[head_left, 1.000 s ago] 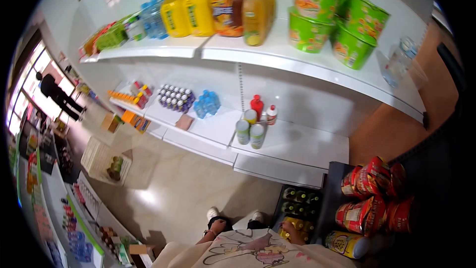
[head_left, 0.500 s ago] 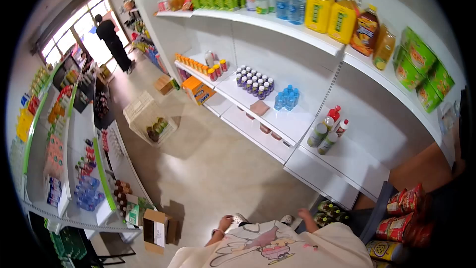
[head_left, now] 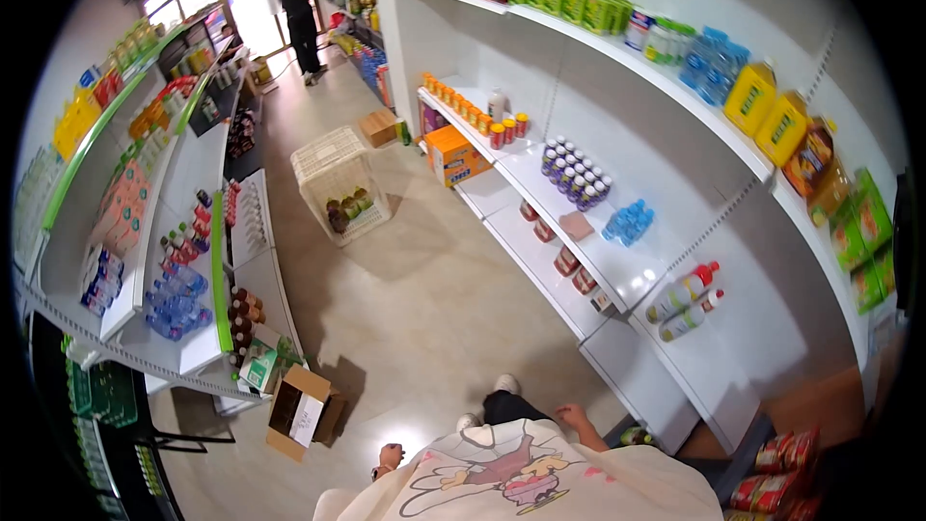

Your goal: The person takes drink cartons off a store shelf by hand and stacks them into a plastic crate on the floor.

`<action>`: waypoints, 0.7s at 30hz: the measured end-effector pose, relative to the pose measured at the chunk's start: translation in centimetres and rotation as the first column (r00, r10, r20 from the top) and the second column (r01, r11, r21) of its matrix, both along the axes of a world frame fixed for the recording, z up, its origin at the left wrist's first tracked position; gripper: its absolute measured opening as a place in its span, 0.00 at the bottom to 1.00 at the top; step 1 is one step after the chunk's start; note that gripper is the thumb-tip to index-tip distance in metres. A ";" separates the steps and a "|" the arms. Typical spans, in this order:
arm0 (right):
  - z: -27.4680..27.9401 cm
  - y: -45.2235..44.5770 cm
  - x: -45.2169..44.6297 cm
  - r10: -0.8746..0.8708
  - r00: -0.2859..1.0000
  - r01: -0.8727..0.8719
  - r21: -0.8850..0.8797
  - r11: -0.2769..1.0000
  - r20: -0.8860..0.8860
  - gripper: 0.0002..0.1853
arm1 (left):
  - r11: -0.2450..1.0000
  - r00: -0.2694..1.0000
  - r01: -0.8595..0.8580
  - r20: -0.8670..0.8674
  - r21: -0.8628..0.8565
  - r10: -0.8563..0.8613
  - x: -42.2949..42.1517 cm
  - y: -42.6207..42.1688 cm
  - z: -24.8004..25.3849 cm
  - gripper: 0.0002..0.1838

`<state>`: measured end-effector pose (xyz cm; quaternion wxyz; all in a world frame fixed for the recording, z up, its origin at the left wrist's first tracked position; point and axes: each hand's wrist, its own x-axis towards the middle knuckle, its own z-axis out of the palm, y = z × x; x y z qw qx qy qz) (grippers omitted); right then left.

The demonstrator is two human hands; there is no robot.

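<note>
My left hand (head_left: 390, 456) hangs by my side over the floor, wearing something around the wrist. Its fingers are loosely bent and nothing shows in them. On the other side, my right hand (head_left: 575, 415) is low beside the shirt, with loose fingers and no object visible. The left hand is nearest an open cardboard box (head_left: 307, 412) on the floor. To the right of my right hand are green-capped bottles (head_left: 637, 436), partly hidden by my shirt. Two white bottles with red tops (head_left: 683, 303) are on the low right shelf.
A white wall shelf (head_left: 617, 309) with drinks and packets runs along the right. Stocked shelves (head_left: 217, 328) line the left. Ahead on the floor are a white basket (head_left: 318, 159), a brown carton (head_left: 378, 126) and an orange box (head_left: 453, 156). A person (head_left: 297, 14) stands near the doorway.
My view has turned left, so the shelves and basket appear farther right. My left hand has swung back and left, and my feet have shifted in a step. The distant person has moved slightly.
</note>
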<state>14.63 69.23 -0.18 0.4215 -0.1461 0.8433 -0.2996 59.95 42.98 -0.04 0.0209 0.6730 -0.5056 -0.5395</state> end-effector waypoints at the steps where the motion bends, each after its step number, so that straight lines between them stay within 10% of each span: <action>1: 0.7 0.2 0.1 0.062 0.997 -0.059 0.067 0.996 -0.041 0.13 | 0.999 0.999 -0.040 -0.028 0.015 0.040 0.1 0.5 -0.8 0.17; 11: -2.8 -10.1 -3.7 0.216 0.975 -0.222 0.239 0.945 0.053 0.16 | 0.956 0.952 0.294 0.088 0.023 -0.295 -2.0 -3.5 -3.3 0.20; 14: -8.6 -16.2 -6.4 0.362 0.930 -0.351 0.134 0.927 -0.066 0.16 | 0.943 0.940 0.331 0.095 -0.022 -0.328 -3.3 -9.5 -2.5 0.20; 21: -3.2 -38.0 -8.6 0.323 0.943 -0.311 -0.122 0.942 0.086 0.18 | 0.960 0.963 0.268 -0.003 -0.084 -0.269 -10.8 -25.4 -0.8 0.20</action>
